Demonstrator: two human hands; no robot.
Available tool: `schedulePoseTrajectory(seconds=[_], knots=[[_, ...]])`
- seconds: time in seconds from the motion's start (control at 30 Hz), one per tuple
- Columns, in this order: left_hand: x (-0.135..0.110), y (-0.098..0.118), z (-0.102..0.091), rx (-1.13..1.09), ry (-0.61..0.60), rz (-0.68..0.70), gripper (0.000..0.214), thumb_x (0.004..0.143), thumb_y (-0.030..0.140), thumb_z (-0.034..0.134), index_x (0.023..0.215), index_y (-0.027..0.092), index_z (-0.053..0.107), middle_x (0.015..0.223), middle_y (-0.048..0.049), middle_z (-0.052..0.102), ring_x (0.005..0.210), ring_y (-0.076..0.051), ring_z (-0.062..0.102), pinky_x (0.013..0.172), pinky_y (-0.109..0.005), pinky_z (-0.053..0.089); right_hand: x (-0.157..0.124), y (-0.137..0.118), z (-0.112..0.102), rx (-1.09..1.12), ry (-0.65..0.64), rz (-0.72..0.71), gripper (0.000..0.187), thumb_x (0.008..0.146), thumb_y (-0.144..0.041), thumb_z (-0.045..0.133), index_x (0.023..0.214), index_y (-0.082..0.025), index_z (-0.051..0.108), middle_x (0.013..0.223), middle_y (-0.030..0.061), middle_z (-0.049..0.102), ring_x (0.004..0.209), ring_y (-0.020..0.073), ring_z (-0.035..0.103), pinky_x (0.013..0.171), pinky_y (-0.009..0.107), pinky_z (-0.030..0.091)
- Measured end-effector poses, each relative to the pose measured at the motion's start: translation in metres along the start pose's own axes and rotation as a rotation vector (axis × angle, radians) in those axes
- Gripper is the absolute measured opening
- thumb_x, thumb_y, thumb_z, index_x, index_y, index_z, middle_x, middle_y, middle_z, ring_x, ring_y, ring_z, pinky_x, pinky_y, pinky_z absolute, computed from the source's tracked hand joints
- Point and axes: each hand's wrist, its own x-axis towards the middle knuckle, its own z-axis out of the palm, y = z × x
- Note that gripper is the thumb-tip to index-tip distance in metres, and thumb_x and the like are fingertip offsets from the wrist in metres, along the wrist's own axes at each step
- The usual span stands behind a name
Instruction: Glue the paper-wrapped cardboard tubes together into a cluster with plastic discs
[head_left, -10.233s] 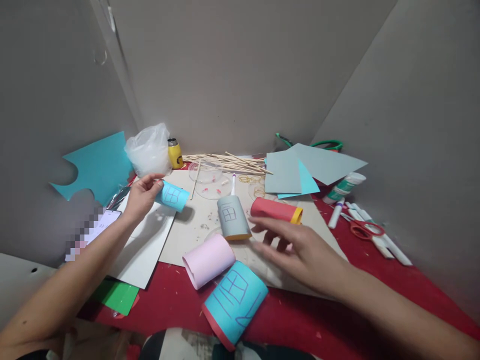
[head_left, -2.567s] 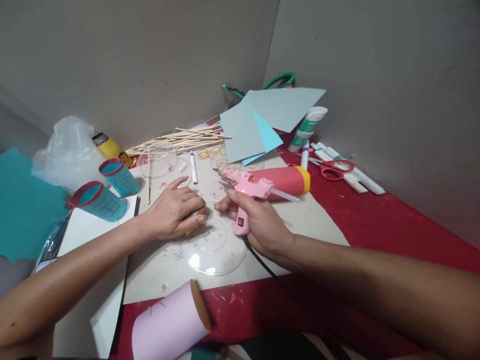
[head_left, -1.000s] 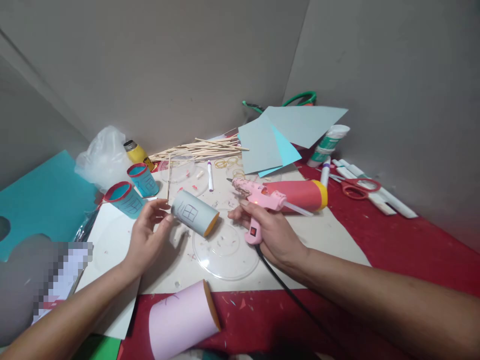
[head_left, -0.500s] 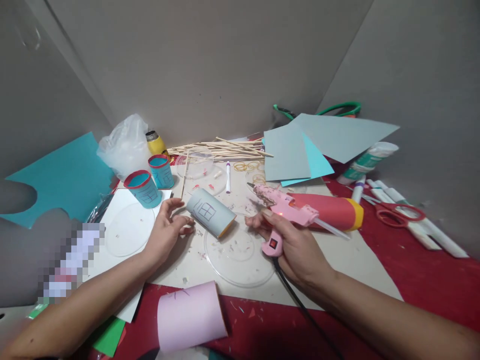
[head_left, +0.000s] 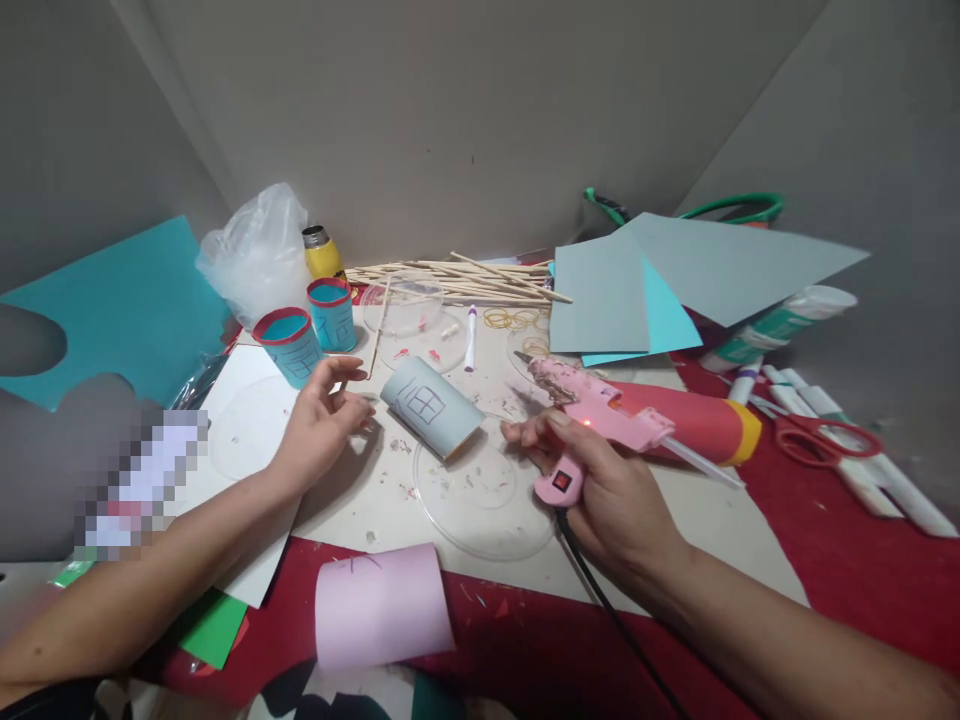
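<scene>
My right hand (head_left: 615,480) is wrapped round the grip of a pink glue gun (head_left: 600,405), with a clear glue stick poking out of its back. Its nozzle points to the far left, and a small orange light glows on its side. My left hand (head_left: 326,420) hovers with fingers apart, just left of a grey paper tube (head_left: 433,408) with a window drawn on it. The tube lies on its side at the edge of a clear round plastic lid (head_left: 457,535). A thin wooden stick (head_left: 380,325) ends close to my left fingertips; contact is unclear.
Two blue cups with red rims (head_left: 289,345) stand behind my left hand. A pink tube (head_left: 382,610) lies near the front. Wooden sticks (head_left: 457,275), grey sheets (head_left: 600,300) and rubber bands (head_left: 517,320) lie behind. On the right are a red tube (head_left: 675,420) and scissors (head_left: 810,440).
The whole view has shifted slightly. My left hand has drawn back a little to the left, away from the grey tube. My right hand keeps hold of the glue gun.
</scene>
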Motion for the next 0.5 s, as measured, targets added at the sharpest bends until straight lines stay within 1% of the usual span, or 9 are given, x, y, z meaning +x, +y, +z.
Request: schedulePoseTrajectory(seconds=[0.07, 0.13, 0.17, 0.23, 0.3, 0.37, 0.4, 0.43, 0.5], knots=[[-0.013, 0.013, -0.012, 0.099, -0.061, -0.003, 0.028, 0.081, 0.028, 0.068, 0.104, 0.020, 0.056, 0.090, 0.0012, 0.061, 0.070, -0.011, 0.061, 0.066, -0.025, 0.051, 0.000, 0.000, 0.000, 0.002, 0.006, 0.004, 0.032, 0.067, -0.049, 0.086, 0.064, -0.022, 0.071, 0.069, 0.0009, 0.066, 0.083, 0.0212, 0.068, 0.090, 0.035, 0.056], [-0.031, 0.025, -0.025, 0.264, -0.186, -0.041, 0.026, 0.087, 0.035, 0.065, 0.107, 0.021, 0.054, 0.067, 0.0066, 0.057, 0.060, -0.011, 0.056, 0.059, -0.023, 0.046, 0.000, 0.000, 0.000, -0.003, 0.005, 0.003, 0.033, 0.066, -0.051, 0.087, 0.063, -0.022, 0.071, 0.069, 0.0008, 0.065, 0.082, 0.0206, 0.067, 0.089, 0.033, 0.056], [-0.043, 0.031, -0.032, 0.368, -0.241, -0.060, 0.029, 0.089, 0.038, 0.064, 0.110, 0.021, 0.054, 0.060, 0.0083, 0.054, 0.055, -0.011, 0.054, 0.055, -0.022, 0.042, 0.000, 0.000, 0.000, -0.007, 0.003, 0.001, 0.033, 0.066, -0.051, 0.087, 0.063, -0.022, 0.071, 0.068, 0.0006, 0.065, 0.082, 0.0205, 0.067, 0.089, 0.033, 0.056], [-0.069, 0.037, -0.044, 0.565, -0.332, -0.067, 0.042, 0.090, 0.042, 0.064, 0.125, 0.022, 0.053, 0.058, 0.0088, 0.057, 0.054, -0.013, 0.055, 0.056, -0.023, 0.042, 0.000, 0.000, 0.000, -0.019, -0.006, -0.005, 0.032, 0.068, -0.050, 0.086, 0.064, -0.022, 0.071, 0.069, 0.0003, 0.065, 0.082, 0.0207, 0.067, 0.088, 0.034, 0.057], [-0.097, 0.036, -0.053, 0.666, -0.385, -0.060, 0.060, 0.089, 0.043, 0.066, 0.142, 0.026, 0.045, 0.064, 0.0082, 0.062, 0.059, -0.014, 0.060, 0.058, -0.024, 0.045, -0.001, -0.001, 0.000, -0.029, -0.015, -0.005, 0.031, 0.068, -0.050, 0.086, 0.064, -0.022, 0.071, 0.069, 0.0005, 0.064, 0.082, 0.0217, 0.067, 0.088, 0.037, 0.057], [-0.123, 0.028, -0.057, 0.658, -0.441, -0.121, 0.072, 0.090, 0.042, 0.064, 0.154, 0.032, 0.032, 0.071, 0.0066, 0.067, 0.064, -0.016, 0.064, 0.059, -0.024, 0.049, -0.001, -0.001, 0.001, -0.036, -0.020, 0.000, 0.032, 0.067, -0.050, 0.087, 0.064, -0.022, 0.070, 0.068, 0.0006, 0.064, 0.082, 0.0223, 0.067, 0.088, 0.037, 0.058], [-0.134, 0.022, -0.056, 0.639, -0.422, -0.123, 0.076, 0.089, 0.042, 0.066, 0.155, 0.033, 0.030, 0.081, 0.0035, 0.071, 0.070, -0.018, 0.067, 0.062, -0.026, 0.052, -0.001, -0.001, 0.001, -0.037, -0.020, 0.003, 0.033, 0.065, -0.050, 0.087, 0.063, -0.022, 0.070, 0.068, 0.0007, 0.064, 0.082, 0.0223, 0.067, 0.087, 0.037, 0.058], [-0.143, 0.016, -0.055, 0.624, -0.408, -0.124, 0.080, 0.086, 0.041, 0.070, 0.156, 0.034, 0.030, 0.095, -0.0007, 0.074, 0.082, -0.021, 0.070, 0.070, -0.029, 0.056, -0.001, -0.002, 0.002, -0.038, -0.018, 0.005, 0.034, 0.064, -0.051, 0.088, 0.063, -0.022, 0.070, 0.068, 0.0006, 0.064, 0.081, 0.0221, 0.067, 0.087, 0.036, 0.058], [-0.155, 0.003, -0.048, 0.559, -0.389, -0.130, 0.080, 0.085, 0.040, 0.072, 0.156, 0.035, 0.033, 0.123, -0.0084, 0.070, 0.105, -0.027, 0.068, 0.089, -0.038, 0.057, -0.001, -0.002, 0.003, -0.040, -0.011, 0.006, 0.036, 0.062, -0.052, 0.089, 0.062, -0.022, 0.070, 0.067, 0.0005, 0.064, 0.081, 0.0214, 0.067, 0.088, 0.035, 0.057]])
